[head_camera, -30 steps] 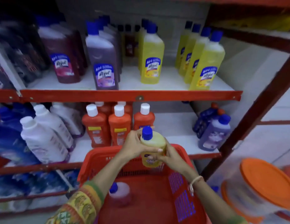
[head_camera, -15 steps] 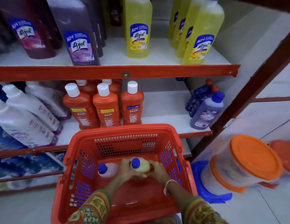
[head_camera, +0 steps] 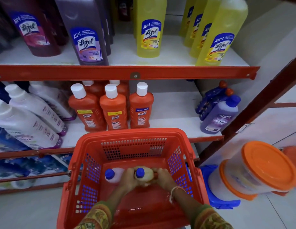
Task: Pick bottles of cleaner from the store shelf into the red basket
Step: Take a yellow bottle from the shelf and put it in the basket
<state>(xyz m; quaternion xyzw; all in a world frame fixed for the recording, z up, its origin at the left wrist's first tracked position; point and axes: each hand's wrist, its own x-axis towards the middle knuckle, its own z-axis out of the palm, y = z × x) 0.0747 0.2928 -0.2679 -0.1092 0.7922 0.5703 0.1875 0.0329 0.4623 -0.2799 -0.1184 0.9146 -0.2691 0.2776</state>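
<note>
Head view looks down past our arms into the red basket (head_camera: 132,134), which sits in front of the store shelf (head_camera: 124,72). Our left hand (head_camera: 130,178) and our right hand (head_camera: 163,176) are both low inside the basket. They wrap around a yellow bottle (head_camera: 146,176) with a blue cap, one hand on each side. The fingers of both hands are curled tight on it. The bottle stands up, and we cannot tell if its bottom touches the basket floor, because our hands hide it.

Just to the left of it, a pink bottle (head_camera: 113,175) with a blue cap stands in the basket too. It is right next to our left hand.

Our sleeves have a green and yellow pattern, and a thin band (head_camera: 173,191) goes around our right wrist.

On the top shelf stand tall yellow Lizol bottles (head_camera: 149,30), a purple Lizol bottle (head_camera: 87,35) and a dark red one (head_camera: 33,28). On the shelf below them stand orange Bactin bottles (head_camera: 113,109) with white caps. White bottles (head_camera: 28,123) lean at the left. A pale purple Bactin bottle (head_camera: 220,116) stands at the right, with dark blue bottles (head_camera: 208,100) just behind it.

To the right of the basket, clear tubs with orange lids (head_camera: 266,164) are stacked on something blue (head_camera: 208,171).
</note>
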